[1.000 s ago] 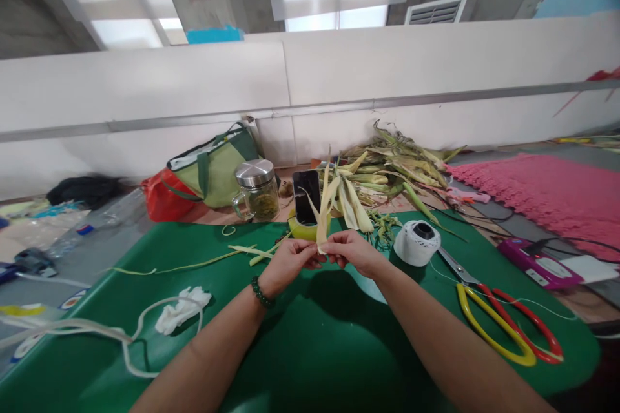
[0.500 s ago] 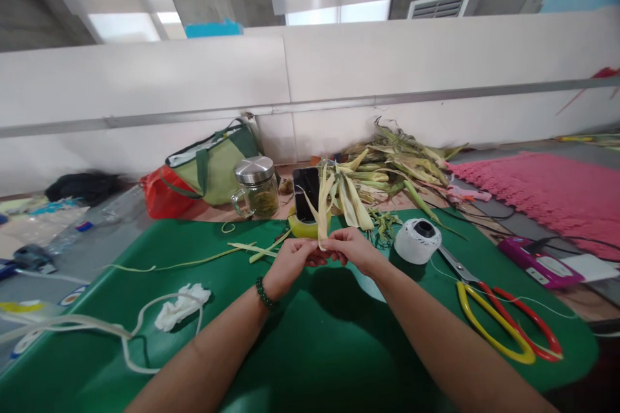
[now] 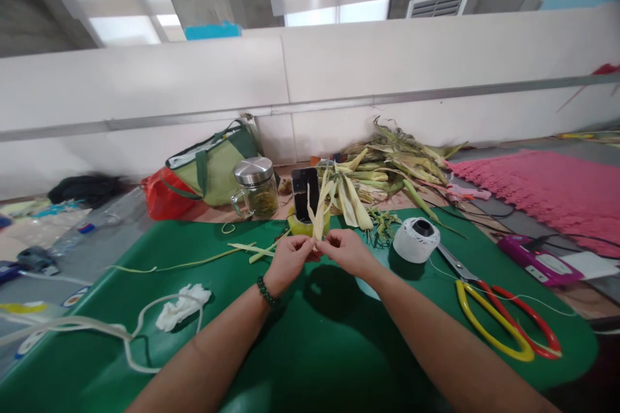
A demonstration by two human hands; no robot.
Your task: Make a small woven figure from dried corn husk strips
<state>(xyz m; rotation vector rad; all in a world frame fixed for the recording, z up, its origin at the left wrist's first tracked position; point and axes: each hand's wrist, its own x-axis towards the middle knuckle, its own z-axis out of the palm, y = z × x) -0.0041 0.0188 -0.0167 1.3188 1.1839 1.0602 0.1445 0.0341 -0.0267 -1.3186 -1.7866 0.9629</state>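
My left hand (image 3: 289, 259) and my right hand (image 3: 345, 250) meet above the green mat (image 3: 300, 342), both pinching the base of a pale yellow corn husk strip (image 3: 320, 214) that stands upright between them. A dark bead bracelet sits on my left wrist. Behind the husk stands a black phone (image 3: 305, 194) propped on a yellow holder. Loose husk strips (image 3: 252, 250) lie on the mat just left of my hands.
A pile of corn husks (image 3: 387, 171) lies at the back. A white thread spool (image 3: 416, 240) and yellow and red scissors (image 3: 504, 322) lie at right. A glass jar (image 3: 256, 188), a green bag (image 3: 213, 164), a white cord (image 3: 97, 329) and a pink mat (image 3: 547, 190) surround the work area.
Both hands have shifted slightly up and away with the husk, whose top leans a little more to the left.
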